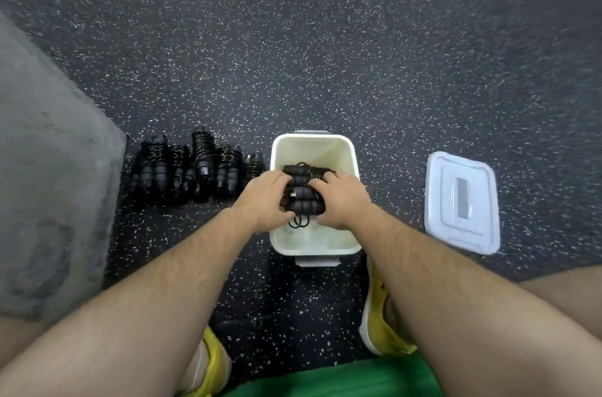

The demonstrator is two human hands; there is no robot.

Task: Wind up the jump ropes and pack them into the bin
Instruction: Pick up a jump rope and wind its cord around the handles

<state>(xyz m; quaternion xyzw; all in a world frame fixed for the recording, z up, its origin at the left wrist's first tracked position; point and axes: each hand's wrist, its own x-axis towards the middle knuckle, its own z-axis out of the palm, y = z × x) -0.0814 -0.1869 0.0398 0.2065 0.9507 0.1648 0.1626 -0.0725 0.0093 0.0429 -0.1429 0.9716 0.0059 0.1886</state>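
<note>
Where wound jump ropes (301, 193) enter white bin (309, 149), left hand (265, 198) and right hand (342, 199) clasp stack from both sides, fingers (280, 180) curled, preventing uncoiling; lid (462, 201) aside, right.

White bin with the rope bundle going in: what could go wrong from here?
1. The left hand and right hand grip several black wound jump ropes at once; one might slip out or unwind.
2. The loose black cord loops hanging below the bundle could snag on the rim of the white plastic bin.
</note>
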